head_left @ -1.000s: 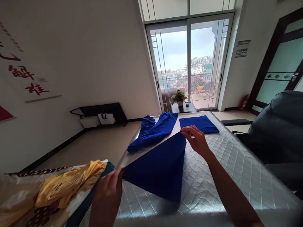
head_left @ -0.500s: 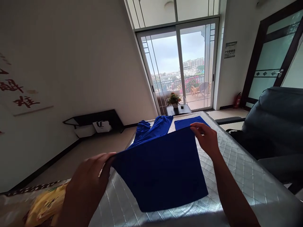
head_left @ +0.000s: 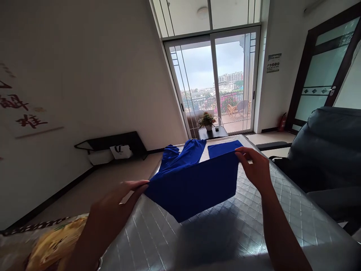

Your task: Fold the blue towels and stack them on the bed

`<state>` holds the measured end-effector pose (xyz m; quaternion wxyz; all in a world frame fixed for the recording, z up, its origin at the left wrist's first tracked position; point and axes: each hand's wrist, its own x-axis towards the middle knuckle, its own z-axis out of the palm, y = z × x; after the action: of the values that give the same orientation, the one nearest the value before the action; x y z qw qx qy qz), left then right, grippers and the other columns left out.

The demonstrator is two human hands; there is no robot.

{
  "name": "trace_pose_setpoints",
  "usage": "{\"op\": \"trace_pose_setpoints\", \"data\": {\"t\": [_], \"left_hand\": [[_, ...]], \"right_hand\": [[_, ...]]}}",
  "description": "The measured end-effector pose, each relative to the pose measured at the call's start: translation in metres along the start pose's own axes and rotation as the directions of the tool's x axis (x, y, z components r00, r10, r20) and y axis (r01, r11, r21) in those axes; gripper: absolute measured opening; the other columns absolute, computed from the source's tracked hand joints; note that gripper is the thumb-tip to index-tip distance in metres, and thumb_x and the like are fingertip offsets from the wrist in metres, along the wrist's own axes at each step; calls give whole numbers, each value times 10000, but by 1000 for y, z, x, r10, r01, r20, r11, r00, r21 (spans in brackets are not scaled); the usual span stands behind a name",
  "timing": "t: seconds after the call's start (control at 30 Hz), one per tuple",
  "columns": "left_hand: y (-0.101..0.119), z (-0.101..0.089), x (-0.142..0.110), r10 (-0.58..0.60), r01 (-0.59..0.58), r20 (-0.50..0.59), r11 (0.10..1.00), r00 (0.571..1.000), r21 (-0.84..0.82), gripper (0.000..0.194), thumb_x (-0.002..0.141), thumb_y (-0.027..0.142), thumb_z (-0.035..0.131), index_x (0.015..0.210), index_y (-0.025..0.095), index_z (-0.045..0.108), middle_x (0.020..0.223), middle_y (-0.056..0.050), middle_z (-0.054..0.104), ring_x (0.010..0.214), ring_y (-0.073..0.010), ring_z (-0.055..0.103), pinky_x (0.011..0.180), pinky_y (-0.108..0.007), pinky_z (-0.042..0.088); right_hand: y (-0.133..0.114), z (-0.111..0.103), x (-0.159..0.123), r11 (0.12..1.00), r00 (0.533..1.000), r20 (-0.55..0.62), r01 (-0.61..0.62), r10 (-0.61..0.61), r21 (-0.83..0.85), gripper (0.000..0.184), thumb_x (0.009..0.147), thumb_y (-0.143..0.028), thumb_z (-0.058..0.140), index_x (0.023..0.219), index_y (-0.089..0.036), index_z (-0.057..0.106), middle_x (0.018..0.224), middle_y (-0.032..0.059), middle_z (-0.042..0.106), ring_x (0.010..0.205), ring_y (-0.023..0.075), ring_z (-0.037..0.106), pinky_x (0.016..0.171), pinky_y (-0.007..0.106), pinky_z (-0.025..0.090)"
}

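Note:
A plain blue cloth (head_left: 197, 188) hangs stretched between my two hands, over the silver quilted surface (head_left: 287, 214). My left hand (head_left: 115, 207) pinches its upper left corner between thumb and fingers. At the upper right corner, my right hand (head_left: 256, 169) has the same kind of pinch. The lower edge slants and casts a shadow on the cover below. Beyond the cloth, a rumpled blue garment (head_left: 191, 150) lies at the far left, partly hidden by the held cloth. Beside it rests a flat blue piece of fabric (head_left: 224, 148).
A black padded chair (head_left: 332, 143) stands along the right side. Yellow printed fabric (head_left: 56, 244) lies at the lower left. Past the far edge, a small table (head_left: 214, 132) holds a potted plant (head_left: 207, 119). A low black rack (head_left: 118, 141) with a white bag (head_left: 121, 151) stands by the wall.
Both hands have moved away from me and somewhat right with the blue cloth. Its lower edge has swung up and forward, so the cloth looks shorter and more cover shows beneath.

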<state>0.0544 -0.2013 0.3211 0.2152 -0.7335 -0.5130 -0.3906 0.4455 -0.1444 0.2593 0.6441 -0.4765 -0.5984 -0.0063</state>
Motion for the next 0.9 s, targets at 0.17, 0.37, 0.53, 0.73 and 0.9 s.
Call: {"op": "trace_pose_setpoints", "data": {"t": [0.17, 0.37, 0.53, 0.73, 0.9], "left_hand": [[27, 2, 4, -15, 40, 124, 979, 992, -199, 416, 906, 686, 557, 912, 331, 775, 834, 63, 795, 670, -144, 735, 583, -218, 561], [73, 25, 0, -59, 156, 221, 877, 974, -454, 299, 898, 552, 659, 956, 277, 759, 881, 28, 798, 774, -151, 749, 732, -237, 593], [66, 43, -22, -157, 267, 245, 811, 957, -521, 261, 935, 482, 627, 966, 249, 740, 927, 3, 793, 833, -151, 742, 755, -234, 577], [25, 114, -117, -431, 550, 394, 791, 812, -269, 232, 945, 395, 556, 1036, 246, 709, 864, -14, 789, 798, -197, 753, 723, -273, 540], [5, 159, -198, -526, 617, 573, 786, 629, 45, 252, 946, 275, 486, 1011, 253, 728, 967, -63, 807, 908, -245, 762, 775, -304, 511]], "right_hand": [[10, -13, 7, 987, 987, -35, -156, 157, 31, 364, 910, -568, 661, 1063, -249, 741, 580, -51, 679, 564, 190, 711, 683, 332, 577], [30, -7, 47, 980, 954, -226, -183, 197, 82, 373, 867, -547, 694, 1036, -217, 726, 861, 31, 774, 763, 234, 770, 786, 379, 592], [35, 66, 80, 988, 991, -29, -130, 133, 86, 298, 913, -455, 638, 1056, -202, 708, 939, 56, 778, 795, 220, 760, 786, 366, 584], [42, 190, 14, 994, 812, 578, 25, -83, 108, 256, 918, -182, 582, 1146, -198, 697, 1251, 110, 713, 1044, 214, 715, 928, 358, 555], [51, 158, -89, 985, 491, 856, 135, -163, 111, 202, 957, -206, 581, 1110, -228, 711, 1182, 81, 713, 1040, 199, 693, 939, 336, 537]]}}
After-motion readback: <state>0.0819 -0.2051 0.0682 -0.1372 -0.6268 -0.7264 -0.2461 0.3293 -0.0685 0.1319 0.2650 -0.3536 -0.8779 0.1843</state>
